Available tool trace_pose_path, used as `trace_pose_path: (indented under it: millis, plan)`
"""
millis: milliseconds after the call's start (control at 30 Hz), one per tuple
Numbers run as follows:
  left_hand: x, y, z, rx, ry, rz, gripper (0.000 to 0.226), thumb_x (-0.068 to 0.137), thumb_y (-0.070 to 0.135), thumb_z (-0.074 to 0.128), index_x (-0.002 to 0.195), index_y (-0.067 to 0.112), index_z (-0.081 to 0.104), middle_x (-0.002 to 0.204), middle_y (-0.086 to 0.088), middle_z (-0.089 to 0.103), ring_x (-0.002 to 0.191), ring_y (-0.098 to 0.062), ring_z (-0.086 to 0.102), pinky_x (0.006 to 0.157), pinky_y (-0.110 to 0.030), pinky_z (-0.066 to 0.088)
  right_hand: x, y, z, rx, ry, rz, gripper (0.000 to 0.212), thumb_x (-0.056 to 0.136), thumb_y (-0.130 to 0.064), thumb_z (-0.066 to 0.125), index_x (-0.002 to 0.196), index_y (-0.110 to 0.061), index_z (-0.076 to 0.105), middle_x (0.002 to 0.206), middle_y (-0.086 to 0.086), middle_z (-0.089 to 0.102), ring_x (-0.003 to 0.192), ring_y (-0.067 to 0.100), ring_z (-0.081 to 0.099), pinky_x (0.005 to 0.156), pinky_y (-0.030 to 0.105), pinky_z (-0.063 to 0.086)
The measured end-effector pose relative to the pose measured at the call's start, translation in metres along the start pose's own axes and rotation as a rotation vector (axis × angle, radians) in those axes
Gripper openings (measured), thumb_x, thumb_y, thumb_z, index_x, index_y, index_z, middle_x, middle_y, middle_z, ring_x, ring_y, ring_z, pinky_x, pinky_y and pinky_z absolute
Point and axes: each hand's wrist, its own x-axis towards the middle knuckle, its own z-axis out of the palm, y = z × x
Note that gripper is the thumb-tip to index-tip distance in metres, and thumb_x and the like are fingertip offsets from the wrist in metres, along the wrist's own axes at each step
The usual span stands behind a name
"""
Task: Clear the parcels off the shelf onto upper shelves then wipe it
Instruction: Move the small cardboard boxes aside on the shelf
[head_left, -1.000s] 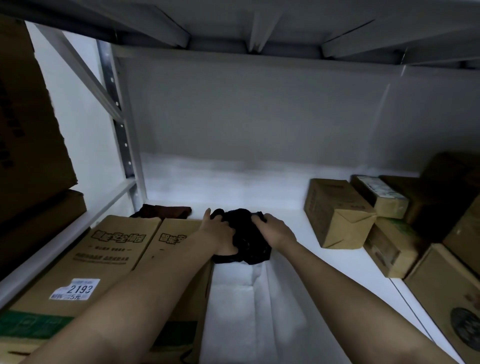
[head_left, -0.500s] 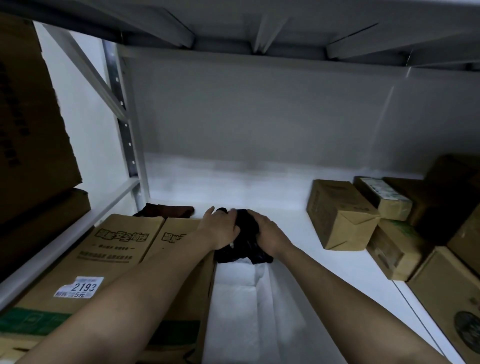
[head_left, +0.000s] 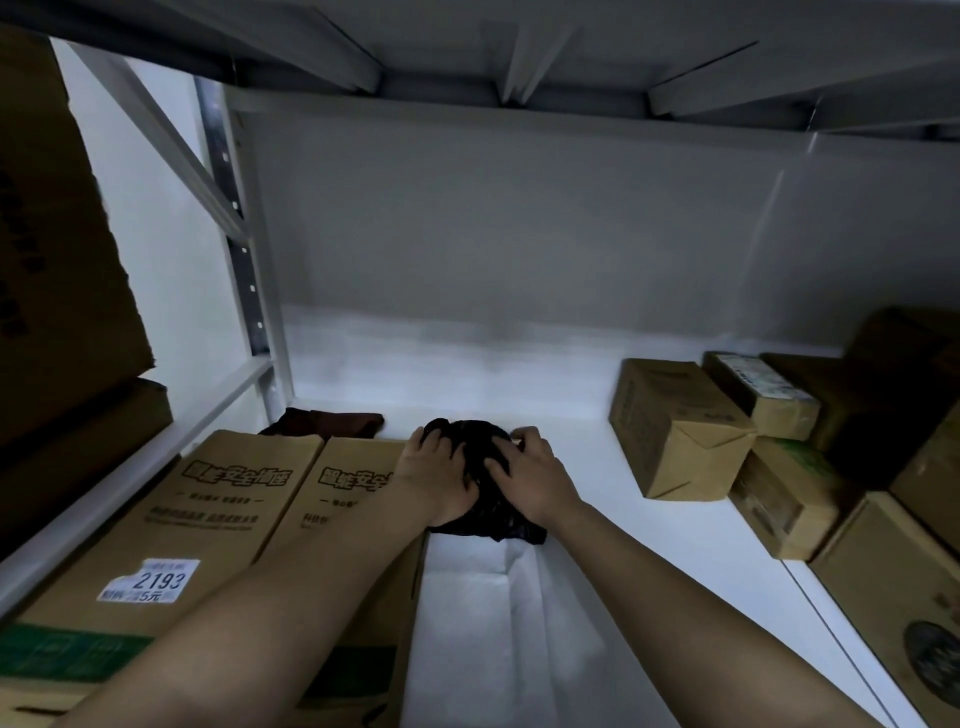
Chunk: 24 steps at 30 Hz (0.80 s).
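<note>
A black plastic-wrapped parcel (head_left: 480, 457) lies on the white shelf (head_left: 597, 467), just beyond a white box (head_left: 467, 623). My left hand (head_left: 436, 478) grips its left side and my right hand (head_left: 530, 478) grips its right side, fingers curled into the wrapping. My hands hide much of the parcel. Two tall brown cartons (head_left: 208, 519) stand on the left of the shelf. A cluster of brown cardboard parcels (head_left: 680, 431) sits on the right.
A dark brown bundle (head_left: 327, 423) lies behind the left cartons. The upper shelf's underside (head_left: 519, 57) hangs overhead. A grey upright post (head_left: 239, 249) stands at the left, with large cartons (head_left: 57, 234) on the neighbouring rack beyond it.
Both hands have shifted on the black parcel and squeezed closer together, and the parcel has moved slightly away from me on the shelf.
</note>
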Motion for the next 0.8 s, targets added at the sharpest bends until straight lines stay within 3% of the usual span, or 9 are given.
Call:
trace_pose_path:
  millis: [100,200,267,433,600,700,800]
  plan:
    - [0.000,0.006,-0.001,0.065,0.038,0.044,0.059,0.100,0.041,0.019,0.149,0.009,0.022,0.147,-0.011,0.033,0.138,-0.025,0.026,0.118,-0.042,0.005,-0.001,-0.002,0.003,-0.048,-0.047,-0.053,0.050,0.102,-0.033,0.032,0.150,-0.019,0.026,0.160,0.000,0.009,0.144,0.022,0.018,0.111,0.037,0.027]
    - [0.000,0.009,0.002,0.019,0.056,0.055,0.060,0.100,0.038,0.020,0.150,0.006,0.013,0.147,-0.010,0.034,0.136,-0.025,0.030,0.118,-0.041,0.005,-0.002,-0.002,0.005,-0.024,-0.068,-0.092,0.054,0.102,-0.027,0.031,0.153,-0.022,0.014,0.158,-0.002,0.021,0.144,0.019,0.018,0.111,0.037,0.025]
    - [0.000,0.011,0.004,0.005,0.059,0.059,0.062,0.100,0.037,0.021,0.151,0.004,0.006,0.148,-0.010,0.033,0.137,-0.025,0.030,0.118,-0.042,0.002,0.000,0.000,0.005,-0.085,-0.098,-0.113,0.051,0.103,-0.027,0.029,0.153,-0.023,0.018,0.157,-0.002,0.025,0.145,0.019,0.016,0.112,0.036,0.026]
    - [0.002,0.010,0.005,0.008,-0.024,0.063,0.056,0.101,0.039,0.019,0.149,0.011,0.022,0.152,-0.013,0.024,0.140,-0.027,0.022,0.118,-0.045,0.002,0.003,0.000,0.002,-0.233,-0.174,-0.121,0.043,0.105,-0.030,0.026,0.146,-0.024,0.038,0.155,-0.003,0.028,0.146,0.021,0.014,0.109,0.037,0.028]
    - [0.005,0.004,0.005,-0.105,-0.082,0.073,0.058,0.099,0.040,0.021,0.152,0.016,0.017,0.159,-0.006,0.011,0.145,-0.022,0.010,0.118,-0.046,0.001,-0.001,-0.003,0.001,-0.211,-0.175,-0.099,0.044,0.105,-0.030,0.024,0.148,-0.025,0.033,0.157,-0.005,0.024,0.147,0.019,0.009,0.111,0.036,0.024]
    - [0.005,0.000,-0.004,-0.172,-0.045,0.083,0.052,0.098,0.038,0.029,0.143,0.012,0.036,0.146,-0.008,0.039,0.136,-0.024,0.032,0.114,-0.044,0.016,-0.002,-0.003,-0.004,-0.061,-0.163,-0.054,0.047,0.104,-0.027,0.024,0.150,-0.024,0.027,0.157,-0.005,0.025,0.147,0.018,0.009,0.115,0.037,0.020]
    - [0.005,-0.003,-0.019,-0.316,0.025,0.032,0.038,0.094,0.025,0.044,0.128,0.010,0.048,0.124,-0.010,0.057,0.114,-0.026,0.053,0.097,-0.037,0.039,-0.001,-0.009,-0.013,-0.008,-0.039,-0.051,0.044,0.101,-0.024,0.027,0.144,-0.023,0.038,0.146,0.002,0.043,0.137,0.022,0.031,0.107,0.038,0.032]
